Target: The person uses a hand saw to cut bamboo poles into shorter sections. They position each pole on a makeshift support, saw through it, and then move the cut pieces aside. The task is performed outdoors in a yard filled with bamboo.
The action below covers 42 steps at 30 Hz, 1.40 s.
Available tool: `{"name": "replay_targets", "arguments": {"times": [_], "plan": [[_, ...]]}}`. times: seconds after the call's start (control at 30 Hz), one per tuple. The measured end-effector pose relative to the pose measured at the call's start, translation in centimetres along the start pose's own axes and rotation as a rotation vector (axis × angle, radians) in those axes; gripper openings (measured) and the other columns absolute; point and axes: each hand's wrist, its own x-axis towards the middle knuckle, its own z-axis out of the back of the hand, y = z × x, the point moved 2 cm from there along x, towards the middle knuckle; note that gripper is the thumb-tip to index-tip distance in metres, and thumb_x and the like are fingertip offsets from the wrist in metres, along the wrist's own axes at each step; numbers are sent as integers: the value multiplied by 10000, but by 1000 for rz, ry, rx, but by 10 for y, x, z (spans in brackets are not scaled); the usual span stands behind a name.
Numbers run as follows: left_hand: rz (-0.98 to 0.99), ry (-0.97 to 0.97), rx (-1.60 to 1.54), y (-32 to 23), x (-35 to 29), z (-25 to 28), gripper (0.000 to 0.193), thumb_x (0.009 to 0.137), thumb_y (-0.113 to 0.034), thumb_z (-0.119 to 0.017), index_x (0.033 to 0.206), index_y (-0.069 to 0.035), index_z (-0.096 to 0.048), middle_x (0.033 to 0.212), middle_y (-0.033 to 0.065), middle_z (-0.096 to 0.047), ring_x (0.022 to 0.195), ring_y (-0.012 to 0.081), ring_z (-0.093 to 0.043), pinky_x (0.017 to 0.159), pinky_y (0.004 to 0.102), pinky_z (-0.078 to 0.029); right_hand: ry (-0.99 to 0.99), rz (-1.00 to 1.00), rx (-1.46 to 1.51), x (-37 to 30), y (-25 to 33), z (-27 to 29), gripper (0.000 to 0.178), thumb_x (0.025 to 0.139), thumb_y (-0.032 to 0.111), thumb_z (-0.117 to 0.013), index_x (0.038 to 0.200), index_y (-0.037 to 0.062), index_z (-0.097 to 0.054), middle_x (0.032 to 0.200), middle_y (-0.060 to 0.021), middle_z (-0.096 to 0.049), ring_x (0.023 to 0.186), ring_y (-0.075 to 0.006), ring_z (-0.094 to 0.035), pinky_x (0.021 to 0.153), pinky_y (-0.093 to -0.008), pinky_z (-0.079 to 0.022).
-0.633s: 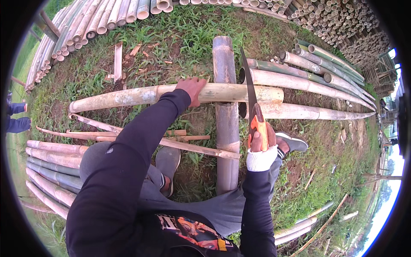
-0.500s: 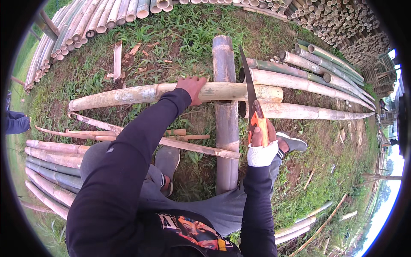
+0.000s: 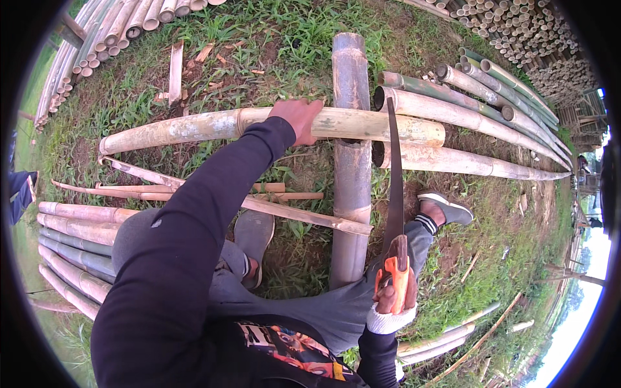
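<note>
A pale bamboo pole (image 3: 381, 125) lies crosswise over a thick, dark bamboo log (image 3: 350, 187). My left hand (image 3: 299, 120) is closed over the top of the pole, just left of that log. Lower right, my right hand (image 3: 388, 299) grips the orange handle of a handsaw (image 3: 395, 187). The long dark blade points away from me, and its far part crosses the pole to the right of the log, near the pole's right end. Whether the teeth are in a cut cannot be made out. A white cuff shows at my right wrist.
Bamboo poles (image 3: 453, 110) lie to the right, and more (image 3: 81, 249) at the left. Split strips (image 3: 304, 216) cross the grass before my feet. Stacked bamboo (image 3: 517, 32) stands far right. Another person's leg (image 3: 21, 194) shows at the left edge.
My right hand has drawn the saw back toward me, so the handle is lower and less blade reaches past the pole. My left hand remains on the pole. The view has shifted slightly.
</note>
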Motion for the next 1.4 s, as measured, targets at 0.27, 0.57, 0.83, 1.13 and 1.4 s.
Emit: {"name": "replay_targets", "arguments": {"times": [0.27,0.57,0.83,1.13,1.4], "plan": [[50,38,-1,-6,-5,8,709,719,-382,-874,1302,-120,-567,1150,187,-701,1054,398,-715,893,505,-579,-42,326,-8,160,5,-93,415,1031,171,-653,1370,-65,-616,1168,-134,-706,995,-175,-649,878,-318,-535],[21,29,5,0,2,-1,721,708,-379,-879,1300,-113,-564,1134,188,-704,1046,398,-717,877,511,-583,27,-15,103,-26,0,10,782,982,513,-664,1464,-78,-489,1244,-218,-687,1033,-235,-708,864,-333,-591],[20,-7,-9,-3,-5,6,691,707,-378,-879,1266,-119,-568,1123,185,-702,1048,397,-714,864,513,-585,22,91,125,178,6,-88,447,1022,146,-664,1400,-78,-584,1133,-132,-712,969,-146,-649,836,-298,-547],[9,11,6,-2,-1,2,665,736,-385,-878,1265,-111,-581,1093,187,-718,1022,394,-728,860,509,-593,57,-2,214,-11,5,1,730,987,478,-685,1432,-77,-522,1192,-147,-685,966,-182,-679,810,-297,-565],[10,-46,17,-3,-3,3,685,728,-391,-879,1284,-123,-583,1098,176,-717,1012,389,-730,842,495,-600,2,307,149,192,3,-100,425,1034,233,-687,1355,-42,-638,1062,-75,-701,822,-87,-609,669,-233,-500]]}}
